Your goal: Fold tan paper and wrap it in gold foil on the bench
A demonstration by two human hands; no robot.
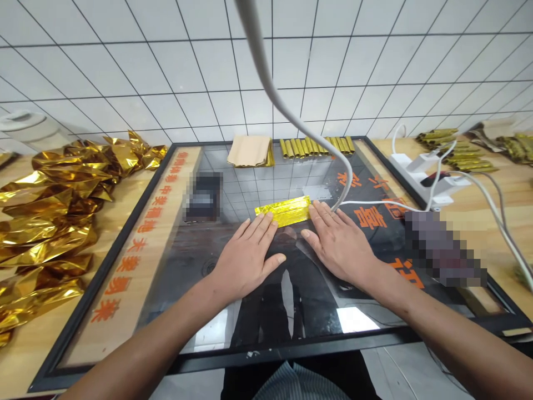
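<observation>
From my remote seat I watch through one camera, worn on the person's head. It faces forward and down across the rectangular dark glass panel in a black frame (175, 278), whose near edge runs at six o'clock, and on to the white tiled wall with dark grout lines (200, 61) at twelve. The bluish-grey striped cloth (293, 384) at six places my lens above the wearer's own body. I sit close, within arm's reach: the bare left hand (245, 255) and bare right hand (339, 241) fall around the centre, their bare forearms (162, 336) entering near half past seven and four.
</observation>
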